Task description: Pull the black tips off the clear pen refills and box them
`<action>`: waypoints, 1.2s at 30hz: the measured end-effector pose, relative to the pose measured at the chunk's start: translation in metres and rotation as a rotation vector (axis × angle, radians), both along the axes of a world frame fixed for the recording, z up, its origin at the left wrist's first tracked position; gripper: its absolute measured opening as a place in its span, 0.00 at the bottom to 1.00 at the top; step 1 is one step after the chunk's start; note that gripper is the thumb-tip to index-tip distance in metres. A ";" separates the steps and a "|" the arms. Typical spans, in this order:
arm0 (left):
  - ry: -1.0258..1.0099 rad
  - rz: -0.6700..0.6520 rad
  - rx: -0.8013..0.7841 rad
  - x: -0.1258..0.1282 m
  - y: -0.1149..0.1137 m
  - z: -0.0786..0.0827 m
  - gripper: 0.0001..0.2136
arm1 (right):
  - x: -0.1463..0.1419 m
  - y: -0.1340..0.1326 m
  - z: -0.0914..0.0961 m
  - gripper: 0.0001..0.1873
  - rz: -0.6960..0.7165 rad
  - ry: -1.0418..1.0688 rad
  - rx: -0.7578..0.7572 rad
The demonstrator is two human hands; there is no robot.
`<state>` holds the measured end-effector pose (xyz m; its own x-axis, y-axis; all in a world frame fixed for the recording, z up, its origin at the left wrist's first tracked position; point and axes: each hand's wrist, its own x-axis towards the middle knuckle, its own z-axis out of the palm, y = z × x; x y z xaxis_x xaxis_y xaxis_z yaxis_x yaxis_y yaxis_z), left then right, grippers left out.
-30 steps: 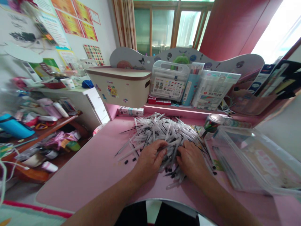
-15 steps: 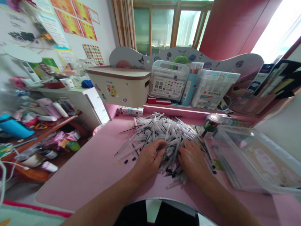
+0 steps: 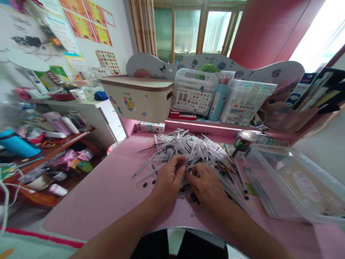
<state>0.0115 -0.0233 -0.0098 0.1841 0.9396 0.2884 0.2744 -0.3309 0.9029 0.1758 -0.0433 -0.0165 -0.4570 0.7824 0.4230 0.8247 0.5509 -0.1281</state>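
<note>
**Pink worktop, white pen tubes**

On our left, past the worktop, a brown shelf is full of odds and ends, and a blue case lies on it. Further along, a cream box sits higher up at the back. Below it lies a long thin carton. Next come two little black bits, near the edge of the heap.

Then we get to our left hand. Its thumb and fingers seem to pinch one thin tube. The big messy heap of pen tubes lies in the middle of the worktop, just past both hands. Our right hand has its fingers bent in, with the tips very close to the left thumb. We can't tell if it pinches anything, as the fingers hide it.

So we think this is the step where both hands work on one small piece. The next move, we guess, calls for a steady left pinch and gentle right fingers. If we push crooked, the tube could slip.

On our right, a can stands by the heap. Last is a big clear tub. Long grey sticks show at its near side, but we can't tell if they are inside it.
</note>
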 end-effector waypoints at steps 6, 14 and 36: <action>0.008 -0.014 0.011 0.000 -0.001 0.003 0.07 | -0.003 0.004 -0.007 0.06 -0.001 -0.065 -0.009; 0.038 -0.024 0.039 0.000 -0.002 0.003 0.08 | -0.003 0.006 -0.008 0.06 0.010 -0.096 0.004; 0.055 0.008 0.056 0.002 0.000 0.001 0.09 | 0.003 0.012 -0.001 0.08 0.224 0.151 -0.102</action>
<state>0.0131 -0.0230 -0.0087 0.1934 0.9238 0.3305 0.3263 -0.3782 0.8663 0.1790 -0.0317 -0.0171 -0.5611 0.7110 0.4238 0.6512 0.6953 -0.3042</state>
